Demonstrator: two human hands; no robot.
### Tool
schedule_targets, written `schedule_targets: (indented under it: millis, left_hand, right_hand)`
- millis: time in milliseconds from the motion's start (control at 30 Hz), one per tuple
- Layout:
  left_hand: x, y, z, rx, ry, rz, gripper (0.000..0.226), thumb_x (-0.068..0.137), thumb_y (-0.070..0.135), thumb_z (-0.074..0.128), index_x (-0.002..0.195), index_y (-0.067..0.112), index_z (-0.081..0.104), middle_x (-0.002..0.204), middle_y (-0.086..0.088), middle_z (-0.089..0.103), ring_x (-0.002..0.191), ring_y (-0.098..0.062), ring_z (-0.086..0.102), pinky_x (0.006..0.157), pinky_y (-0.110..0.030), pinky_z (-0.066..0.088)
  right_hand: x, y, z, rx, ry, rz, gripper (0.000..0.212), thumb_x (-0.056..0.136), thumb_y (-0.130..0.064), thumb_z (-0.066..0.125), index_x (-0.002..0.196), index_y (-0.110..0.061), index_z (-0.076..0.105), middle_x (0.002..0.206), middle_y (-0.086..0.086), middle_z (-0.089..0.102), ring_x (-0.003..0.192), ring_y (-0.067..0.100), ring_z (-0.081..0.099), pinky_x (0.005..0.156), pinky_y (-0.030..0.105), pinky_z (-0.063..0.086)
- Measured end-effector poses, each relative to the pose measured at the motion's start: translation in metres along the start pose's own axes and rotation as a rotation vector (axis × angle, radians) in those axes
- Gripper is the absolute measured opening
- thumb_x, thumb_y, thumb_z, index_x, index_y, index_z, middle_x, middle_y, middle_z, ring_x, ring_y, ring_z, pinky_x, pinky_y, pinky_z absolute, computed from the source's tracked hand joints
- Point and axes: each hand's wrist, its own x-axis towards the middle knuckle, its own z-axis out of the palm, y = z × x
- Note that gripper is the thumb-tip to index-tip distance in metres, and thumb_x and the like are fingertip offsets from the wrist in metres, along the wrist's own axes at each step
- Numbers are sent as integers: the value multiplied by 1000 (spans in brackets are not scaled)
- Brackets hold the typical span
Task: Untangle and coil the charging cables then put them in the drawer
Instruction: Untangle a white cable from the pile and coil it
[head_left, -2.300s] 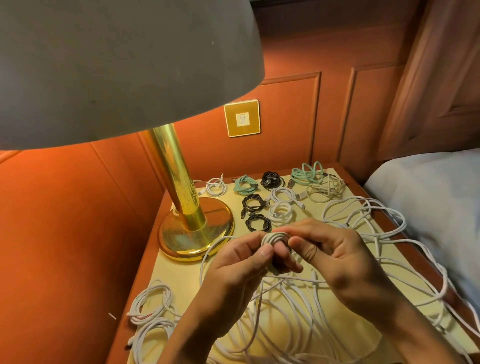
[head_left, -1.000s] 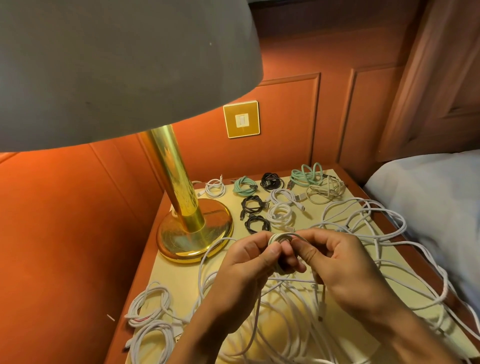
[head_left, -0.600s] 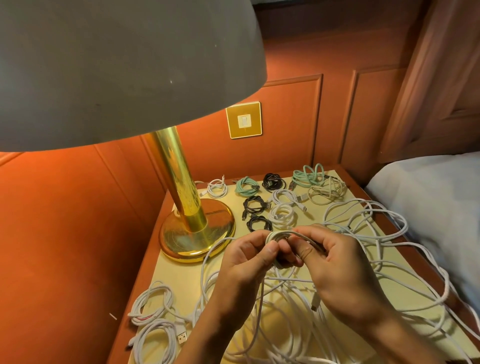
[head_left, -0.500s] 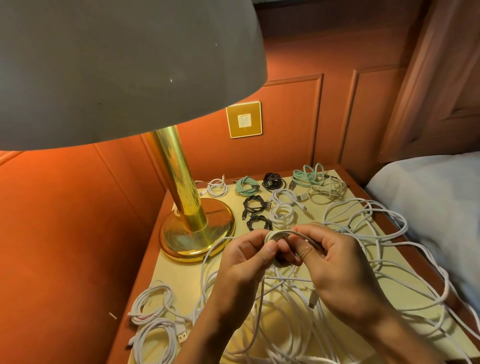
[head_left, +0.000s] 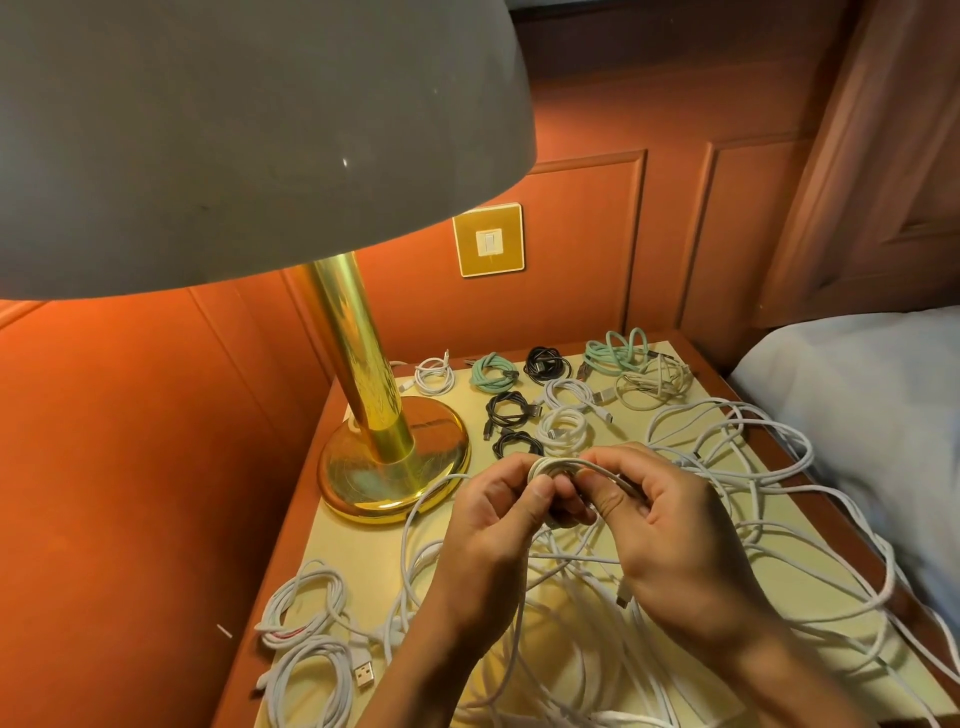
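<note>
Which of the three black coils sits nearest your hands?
The front black coil, just beyond the left hand; the middle black coil and rear black coil lie farther back.

We find the lamp (head_left: 393, 457) standing on the surface's (head_left: 337, 540) left, small coils (head_left: 563, 430) in rows behind our left hand (head_left: 488, 525) and right hand (head_left: 670, 535), which pinch a cable loop (head_left: 551, 464) above a loose tangle (head_left: 582, 582) spreading rightward, two bundles (head_left: 306, 613) at the near left corner, and the bed (head_left: 857, 405) beyond the right edge.

A brass lamp (head_left: 384, 415) stands on the nightstand (head_left: 332, 535) beneath a gold wall switch (head_left: 488, 240), bed (head_left: 857, 395) alongside.
</note>
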Motion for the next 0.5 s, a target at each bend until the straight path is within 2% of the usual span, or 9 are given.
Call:
schedule_targets:
  millis: [133, 300, 433, 500]
  left_hand:
    - [-2, -1, 9, 54, 22, 16, 29, 99, 16, 49, 100, -12, 58, 89, -13, 65, 85, -21, 62, 81, -31, 51]
    - [-2, -1, 12, 68, 38, 25, 27, 100, 17, 48, 101, -9, 58, 94, -26, 62, 89, -25, 62, 84, -34, 52]
    - [-2, 0, 15, 18, 29, -3, 26, 98, 17, 50, 98, -7, 58, 90, -13, 64, 88, -20, 60, 83, -29, 50]
    - [-2, 1, 17, 19, 32, -10, 27, 97, 18, 51, 98, -8, 57, 89, -10, 64, 87, -18, 59, 82, -28, 49]
  right_hand:
    - [0, 0, 0, 20, 35, -27, 23, 92, -32, 61, 106, -20, 74, 96, -5, 75, 88, 7, 73, 76, 20, 57]
    - [2, 3, 0, -12, 44, -47, 17, 97, -19, 63, 110, -15, 73, 99, -4, 73, 90, 8, 73, 78, 23, 59]
    - [4, 9, -3, -79, 58, -68, 15, 99, -18, 64, 111, -16, 73, 101, -6, 72, 94, 11, 72, 80, 28, 59]
    - [4, 10, -4, -87, 68, -74, 15, 99, -17, 64, 111, -16, 73, 101, -7, 72, 94, 9, 72, 80, 24, 58]
